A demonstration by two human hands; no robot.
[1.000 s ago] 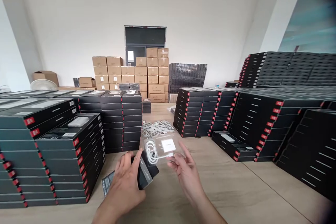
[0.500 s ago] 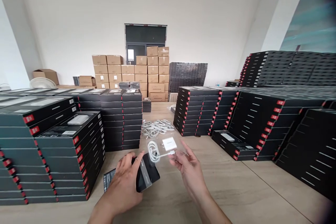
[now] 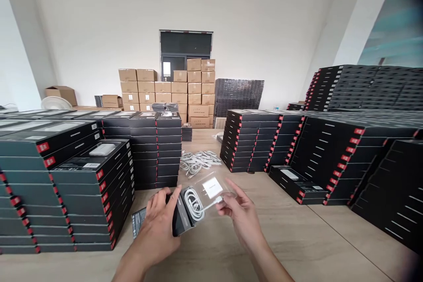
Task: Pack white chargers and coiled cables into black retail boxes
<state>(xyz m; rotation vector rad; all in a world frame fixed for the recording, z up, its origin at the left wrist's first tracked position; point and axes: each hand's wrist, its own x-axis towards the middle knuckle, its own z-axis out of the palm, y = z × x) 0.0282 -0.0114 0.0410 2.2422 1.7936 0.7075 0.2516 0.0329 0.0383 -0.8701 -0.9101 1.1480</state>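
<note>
My left hand (image 3: 158, 220) is closed around a black box (image 3: 181, 220) whose end facing right is open. Between thumb and fingers, my right hand (image 3: 239, 211) grips the right edge of a clear plastic tray (image 3: 198, 183). A coiled white cable (image 3: 194, 205) and a white charger (image 3: 212, 187) sit in that tray. The tray's left end is at the mouth of the box, and the cable coil lies right beside the box's edge. Beyond my hands, a pile of white cables (image 3: 200, 161) lies on the table.
Stacks of black boxes (image 3: 89, 202) rise on the left, and more black stacks (image 3: 261, 141) on the right. A single black box (image 3: 295, 185) lies in front of the right stacks on the wooden table (image 3: 291, 246). Brown cartons (image 3: 178, 92) are piled by the far wall.
My right hand has brought the tray left and slightly down, so its cable end now meets the open box. My left hand keeps its hold on the box.
</note>
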